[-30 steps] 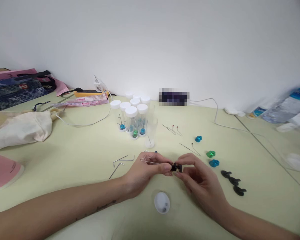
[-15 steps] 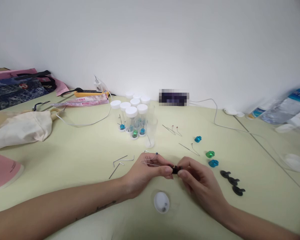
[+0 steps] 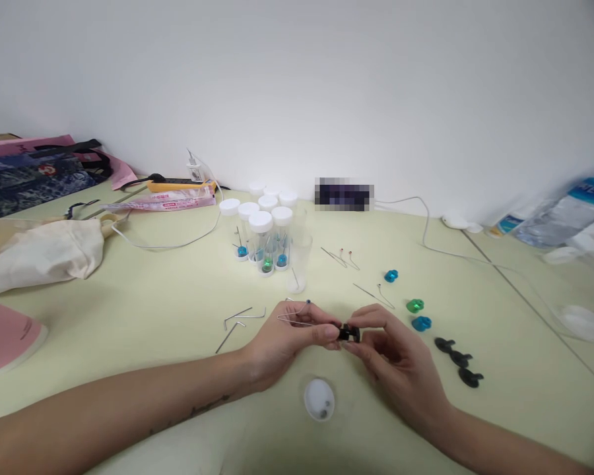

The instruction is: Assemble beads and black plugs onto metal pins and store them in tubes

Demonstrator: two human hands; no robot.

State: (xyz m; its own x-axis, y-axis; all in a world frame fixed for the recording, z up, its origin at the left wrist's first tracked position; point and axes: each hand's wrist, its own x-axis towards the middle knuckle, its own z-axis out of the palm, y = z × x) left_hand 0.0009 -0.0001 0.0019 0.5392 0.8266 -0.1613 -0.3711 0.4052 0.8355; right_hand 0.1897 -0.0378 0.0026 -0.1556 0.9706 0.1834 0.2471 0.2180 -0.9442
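Between my hands is a small black plastic part with a round disc end, held over the middle of the table. My left hand pinches its left side between thumb and fingers; a thin bent wire with a blue tip also lies across that hand. The fingers of my right hand close on the disc end from the right. Below my hands rests a white cap with small metal pieces in it. Several black disc parts lie to the right, beside blue and green metallic pieces.
Capped clear tubes stand in a cluster behind my hands, with an uncapped tube alongside. L-shaped hex keys lie left; bent wires lie beyond. A cloth pouch and pink object are at left, a water bottle at right.
My right hand's fingers have shifted and spread slightly around the black part, so more of its disc end shows. My left hand keeps its hold almost unmoved.
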